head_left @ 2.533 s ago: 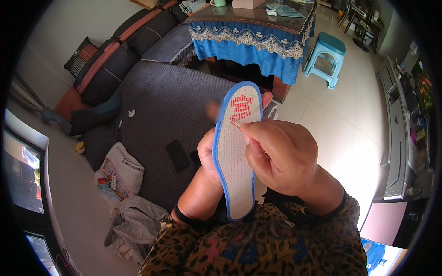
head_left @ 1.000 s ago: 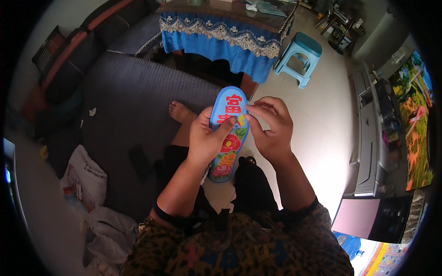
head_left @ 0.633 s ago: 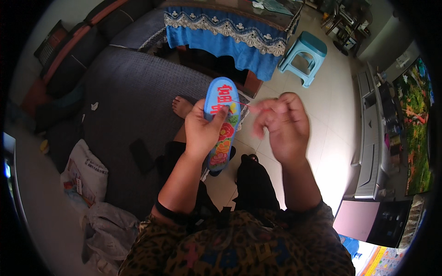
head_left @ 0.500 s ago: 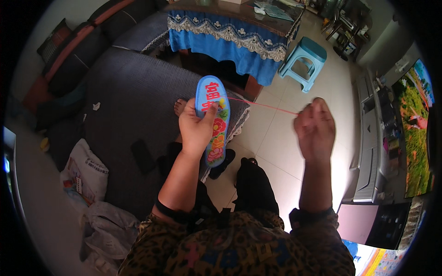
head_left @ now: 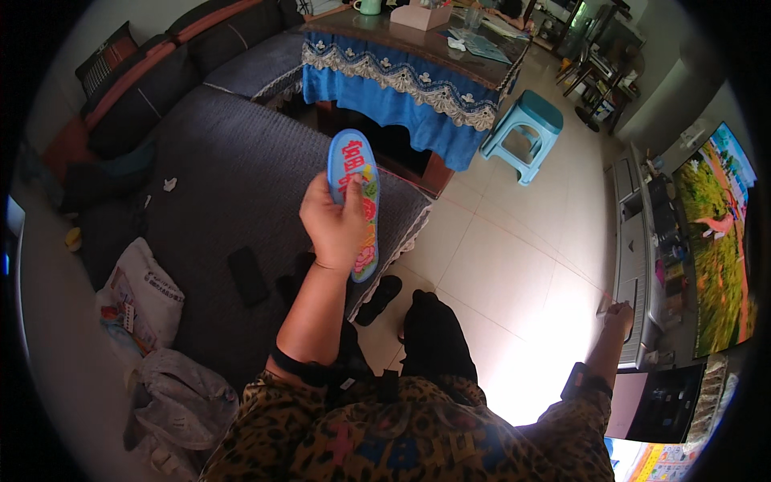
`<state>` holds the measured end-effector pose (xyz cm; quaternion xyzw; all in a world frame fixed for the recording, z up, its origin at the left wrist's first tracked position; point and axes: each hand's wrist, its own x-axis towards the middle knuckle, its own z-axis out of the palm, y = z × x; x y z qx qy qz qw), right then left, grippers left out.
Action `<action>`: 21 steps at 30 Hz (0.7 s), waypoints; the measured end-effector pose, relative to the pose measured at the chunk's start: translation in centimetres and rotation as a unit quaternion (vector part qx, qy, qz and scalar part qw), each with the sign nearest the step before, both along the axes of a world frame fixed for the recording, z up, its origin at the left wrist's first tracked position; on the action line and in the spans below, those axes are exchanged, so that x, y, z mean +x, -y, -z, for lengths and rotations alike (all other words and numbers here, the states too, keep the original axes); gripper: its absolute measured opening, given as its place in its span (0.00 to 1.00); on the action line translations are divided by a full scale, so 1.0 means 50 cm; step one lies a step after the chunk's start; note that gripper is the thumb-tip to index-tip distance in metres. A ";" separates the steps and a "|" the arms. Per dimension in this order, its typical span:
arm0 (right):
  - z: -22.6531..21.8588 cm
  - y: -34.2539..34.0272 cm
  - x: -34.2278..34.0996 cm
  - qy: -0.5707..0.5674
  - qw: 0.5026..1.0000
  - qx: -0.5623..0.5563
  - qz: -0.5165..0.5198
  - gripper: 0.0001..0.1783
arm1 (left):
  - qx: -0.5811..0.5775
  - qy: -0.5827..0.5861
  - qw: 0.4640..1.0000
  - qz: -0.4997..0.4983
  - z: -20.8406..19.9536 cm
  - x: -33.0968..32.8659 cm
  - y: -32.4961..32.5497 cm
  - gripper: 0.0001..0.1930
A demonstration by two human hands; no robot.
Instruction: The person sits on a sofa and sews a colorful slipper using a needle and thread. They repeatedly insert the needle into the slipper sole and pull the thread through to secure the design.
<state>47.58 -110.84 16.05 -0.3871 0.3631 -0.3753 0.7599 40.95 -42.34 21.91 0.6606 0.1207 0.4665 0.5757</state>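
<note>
My left hand (head_left: 331, 225) grips a light-blue embroidered insole (head_left: 370, 210), thumb across its face. Red stitched characters cover the upper part, with red, orange and pink flowers below them. From the insole's right side a thin red thread (head_left: 475, 214) stretches taut down to the right. At its far end my right hand (head_left: 618, 316) is drawn well out to the side, fingers pinched together on the thread. Any needle between those fingers is too small to see.
A dark padded sofa (head_left: 217, 161) lies at left, with a phone (head_left: 247, 275) and a white bag (head_left: 148, 293) on it. Ahead stand a table with blue cloth (head_left: 385, 88) and a blue plastic stool (head_left: 526, 132). A cabinet (head_left: 632, 265) and television (head_left: 719, 233) line the right.
My right hand has swung out to the right and down, pulling a longer run of red thread from the insole. My left hand and the insole have shifted slightly left.
</note>
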 end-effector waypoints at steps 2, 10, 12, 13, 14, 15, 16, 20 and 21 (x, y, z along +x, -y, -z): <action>0.005 -0.013 -0.001 -0.067 0.995 -0.075 -0.001 0.15 | -0.008 0.009 1.000 0.017 -0.003 0.004 0.003 0.06; -0.106 -0.472 0.037 0.050 0.868 -0.371 -0.327 0.08 | -0.294 0.023 0.902 0.314 -0.012 -0.018 0.051 0.08; -0.150 -0.620 0.010 0.115 0.798 -0.430 -0.406 0.05 | -0.275 0.019 0.895 0.352 -0.010 -0.026 0.066 0.08; -0.172 -0.685 -0.009 0.148 0.769 -0.429 -0.450 0.04 | -0.268 0.021 0.894 0.360 -0.008 -0.027 0.074 0.08; -0.190 -0.743 -0.034 0.166 0.753 -0.400 -0.495 0.05 | -0.254 0.020 0.894 0.368 -0.006 -0.029 0.079 0.08; -0.207 -0.794 -0.055 0.150 0.742 -0.380 -0.531 0.04 | -0.241 0.019 0.895 0.375 -0.003 -0.031 0.083 0.08; -0.222 -0.837 -0.076 0.150 0.699 -0.463 -0.524 0.04 | -0.227 0.019 0.895 0.383 -0.001 -0.031 0.086 0.08; -0.249 -0.949 -0.116 0.198 0.590 -0.645 -0.442 0.05 | -0.198 0.036 0.900 0.386 0.005 -0.028 0.087 0.09; -0.249 -0.964 -0.117 0.215 0.572 -0.669 -0.422 0.06 | -0.194 0.036 0.902 0.385 0.006 -0.028 0.086 0.09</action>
